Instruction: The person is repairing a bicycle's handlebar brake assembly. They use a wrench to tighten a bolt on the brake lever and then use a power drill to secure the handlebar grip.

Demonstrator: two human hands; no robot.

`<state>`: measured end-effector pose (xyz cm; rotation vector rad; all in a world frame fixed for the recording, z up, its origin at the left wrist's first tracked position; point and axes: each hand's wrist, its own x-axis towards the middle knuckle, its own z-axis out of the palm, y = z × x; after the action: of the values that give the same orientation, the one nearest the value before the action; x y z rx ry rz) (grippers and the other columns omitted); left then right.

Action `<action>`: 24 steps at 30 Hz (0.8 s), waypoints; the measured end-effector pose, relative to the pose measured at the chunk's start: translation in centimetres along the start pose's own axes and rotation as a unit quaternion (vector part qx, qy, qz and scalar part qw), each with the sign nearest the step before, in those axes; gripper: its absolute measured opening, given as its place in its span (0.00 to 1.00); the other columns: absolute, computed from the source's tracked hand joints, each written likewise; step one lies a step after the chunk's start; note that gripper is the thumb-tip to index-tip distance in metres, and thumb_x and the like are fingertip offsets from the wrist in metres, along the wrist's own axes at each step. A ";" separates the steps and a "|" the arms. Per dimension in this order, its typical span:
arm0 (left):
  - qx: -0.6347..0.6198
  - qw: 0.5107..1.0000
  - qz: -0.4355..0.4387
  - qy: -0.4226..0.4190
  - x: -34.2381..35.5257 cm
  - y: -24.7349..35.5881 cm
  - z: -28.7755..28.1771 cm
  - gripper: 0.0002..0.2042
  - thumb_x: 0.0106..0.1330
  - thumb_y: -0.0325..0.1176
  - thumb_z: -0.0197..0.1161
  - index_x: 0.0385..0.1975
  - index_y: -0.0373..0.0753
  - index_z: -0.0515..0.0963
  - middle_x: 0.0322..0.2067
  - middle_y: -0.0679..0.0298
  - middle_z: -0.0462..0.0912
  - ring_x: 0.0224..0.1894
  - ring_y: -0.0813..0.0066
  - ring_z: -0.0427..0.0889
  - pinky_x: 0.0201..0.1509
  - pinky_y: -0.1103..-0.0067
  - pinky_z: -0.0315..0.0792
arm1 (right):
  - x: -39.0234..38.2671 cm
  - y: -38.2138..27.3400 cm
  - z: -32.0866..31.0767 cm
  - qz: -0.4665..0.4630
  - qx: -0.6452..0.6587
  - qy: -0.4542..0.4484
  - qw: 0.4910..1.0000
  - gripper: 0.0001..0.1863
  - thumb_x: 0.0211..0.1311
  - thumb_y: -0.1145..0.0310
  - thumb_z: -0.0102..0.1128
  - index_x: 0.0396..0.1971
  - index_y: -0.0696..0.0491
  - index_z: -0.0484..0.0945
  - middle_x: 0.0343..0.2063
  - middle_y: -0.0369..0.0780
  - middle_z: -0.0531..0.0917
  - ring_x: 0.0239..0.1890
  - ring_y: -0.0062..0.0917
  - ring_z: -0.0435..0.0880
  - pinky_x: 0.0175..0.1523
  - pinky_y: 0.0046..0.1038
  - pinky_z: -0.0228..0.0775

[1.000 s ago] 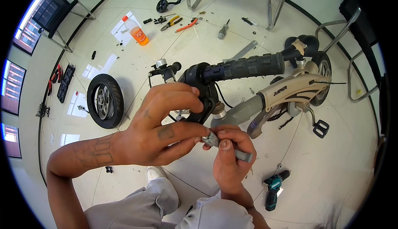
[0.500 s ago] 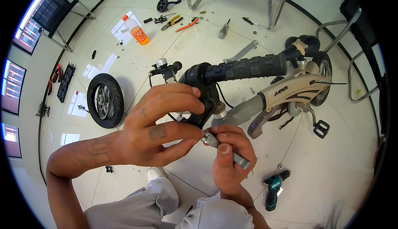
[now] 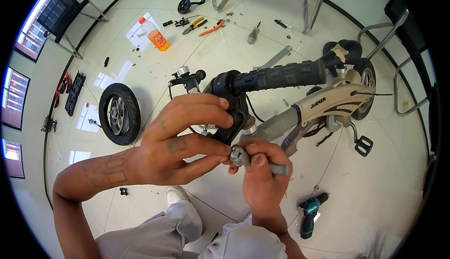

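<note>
My left hand (image 3: 180, 139) curls its fingers over a black bracket (image 3: 229, 111) beside the rubber handlebar grip (image 3: 281, 76). Its thumb and forefinger tips meet the notched end of a short grey metal lever (image 3: 240, 156). That lever is gripped by my right hand (image 3: 263, 179), thumb on top, its flat tail sticking out to the right. Whatever small part lies between the left fingertips is hidden. Behind my hands, the bicycle's beige and grey frame (image 3: 323, 104) lies across the floor, a thin black cable (image 3: 254, 111) looping beside the bracket.
A loose wheel (image 3: 119, 114) stands at the left. Near my right knee lies a teal cordless drill (image 3: 308, 217). Farther off are an orange drink bottle (image 3: 157, 36), yellow-handled pliers (image 3: 193, 25), a screwdriver (image 3: 254, 34) and a flat metal bar (image 3: 274, 57). Chairs (image 3: 58, 18) border the floor.
My right hand has turned the grey lever, so its tail has swung up from sloping down to nearly level and its notched end faces me more. My left hand has barely moved.
</note>
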<state>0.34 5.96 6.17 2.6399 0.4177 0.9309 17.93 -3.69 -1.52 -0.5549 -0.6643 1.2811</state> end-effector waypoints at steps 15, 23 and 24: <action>0.005 1.000 -0.013 -0.022 0.1 0.2 -0.4 0.11 0.52 0.28 0.74 0.36 0.43 0.85 0.47 0.56 0.75 0.54 0.54 0.76 0.55 0.66 0.72 | 0.3 -0.4 0.4 -0.069 -0.150 -0.001 0.986 0.08 0.68 0.78 0.58 0.43 0.65 0.79 0.45 0.49 0.81 0.38 0.23 0.85 0.42 0.23 0.81; 0.008 0.998 -0.032 -0.049 0.7 0.8 -0.4 0.12 0.55 0.34 0.75 0.40 0.47 0.87 0.45 0.58 0.70 0.51 0.57 0.71 0.57 0.64 0.70 | 0.5 -0.7 0.3 -0.095 -0.197 -0.016 0.976 0.07 0.68 0.78 0.58 0.43 0.64 0.79 0.45 0.48 0.82 0.37 0.22 0.85 0.41 0.22 0.78; 0.010 0.998 -0.033 -0.048 0.7 0.8 -0.4 0.12 0.56 0.35 0.75 0.40 0.47 0.87 0.45 0.58 0.70 0.51 0.57 0.71 0.57 0.64 0.69 | 0.5 -0.7 0.3 -0.096 -0.196 -0.016 0.976 0.07 0.68 0.78 0.58 0.43 0.64 0.79 0.45 0.48 0.82 0.36 0.22 0.85 0.41 0.21 0.78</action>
<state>0.75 5.56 7.21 2.6575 0.4904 0.7797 18.29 -3.32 -0.74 -0.7723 -0.9839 0.9837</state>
